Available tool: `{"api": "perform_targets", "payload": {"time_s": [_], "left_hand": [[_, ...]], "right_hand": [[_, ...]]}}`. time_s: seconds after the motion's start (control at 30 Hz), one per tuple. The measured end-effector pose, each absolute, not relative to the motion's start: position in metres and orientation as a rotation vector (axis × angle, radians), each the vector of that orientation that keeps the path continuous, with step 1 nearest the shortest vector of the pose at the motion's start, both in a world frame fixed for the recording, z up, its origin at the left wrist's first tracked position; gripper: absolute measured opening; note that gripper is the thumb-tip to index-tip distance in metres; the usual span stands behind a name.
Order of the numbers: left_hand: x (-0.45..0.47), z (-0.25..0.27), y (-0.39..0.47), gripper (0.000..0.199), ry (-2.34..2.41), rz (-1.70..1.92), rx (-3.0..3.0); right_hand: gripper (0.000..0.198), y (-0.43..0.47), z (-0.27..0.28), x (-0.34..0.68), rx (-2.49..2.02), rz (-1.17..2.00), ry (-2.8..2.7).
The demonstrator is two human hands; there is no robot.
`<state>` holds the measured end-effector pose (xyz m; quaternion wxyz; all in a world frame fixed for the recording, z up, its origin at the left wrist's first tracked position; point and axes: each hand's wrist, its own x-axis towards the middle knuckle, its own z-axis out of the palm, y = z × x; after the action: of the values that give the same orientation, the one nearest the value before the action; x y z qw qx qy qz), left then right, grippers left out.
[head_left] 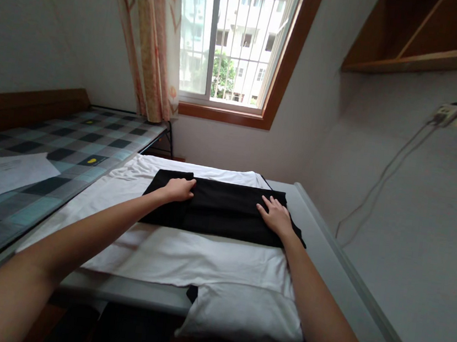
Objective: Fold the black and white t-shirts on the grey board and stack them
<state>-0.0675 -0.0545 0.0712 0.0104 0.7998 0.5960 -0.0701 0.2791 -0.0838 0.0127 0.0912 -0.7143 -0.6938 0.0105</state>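
Note:
A folded black garment [227, 210] lies across a white T-shirt [185, 254] spread on the table. Its left end is folded over, making an upright edge near the middle-left. My left hand [180, 189] is at that edge, fingers drawn together on the black cloth; the fingertips are partly hidden. Toward the garment's right end my right hand [275, 215] rests with its fingers spread on the cloth. One sleeve of the white T-shirt hangs over the table's near edge, beside a small dark corner of something.
The grey table [326, 260] stands against the right wall. At left is a bed with a checked mattress [103, 139] and papers [15, 172] on it. A curtain [156, 45] hangs by the window. A cable [382, 173] runs down from a wall socket [447, 116] below a wooden shelf [425, 64].

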Motion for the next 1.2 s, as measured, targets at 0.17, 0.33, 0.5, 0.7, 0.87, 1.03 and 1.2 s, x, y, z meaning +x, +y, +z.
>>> {"api": "perform_targets", "payload": {"time_s": [0.17, 0.33, 0.5, 0.7, 0.87, 1.03, 1.2], "left_hand": [[-0.069, 0.066, -0.059, 0.034, 1.833, -0.206, 2.516], [-0.071, 0.072, -0.060, 0.032, 1.814, -0.183, 2.547], [-0.071, 0.079, -0.059, 0.030, 1.822, -0.109, 2.614], [-0.063, 0.066, -0.065, 0.029, 1.738, -0.151, 2.603], [-0.058, 0.057, -0.070, 0.028, 1.875, -0.078, 2.549], [-0.058, 0.058, -0.070, 0.033, 1.938, -0.074, 2.442], [-0.056, 0.063, -0.068, 0.033, 1.967, -0.131, 2.465]], "right_hand": [[0.060, -0.083, 0.012, 0.279, -2.123, 0.020, -2.058], [0.060, -0.083, 0.011, 0.280, -2.116, 0.029, -2.052], [0.060, -0.083, 0.012, 0.279, -2.119, 0.044, -2.049], [0.060, -0.083, 0.012, 0.280, -2.122, 0.033, -2.055], [0.060, -0.083, 0.011, 0.280, -2.117, 0.019, -2.060], [0.060, -0.083, 0.011, 0.280, -2.118, 0.029, -2.058], [0.059, -0.083, 0.011, 0.280, -2.112, 0.041, -2.055]]}}
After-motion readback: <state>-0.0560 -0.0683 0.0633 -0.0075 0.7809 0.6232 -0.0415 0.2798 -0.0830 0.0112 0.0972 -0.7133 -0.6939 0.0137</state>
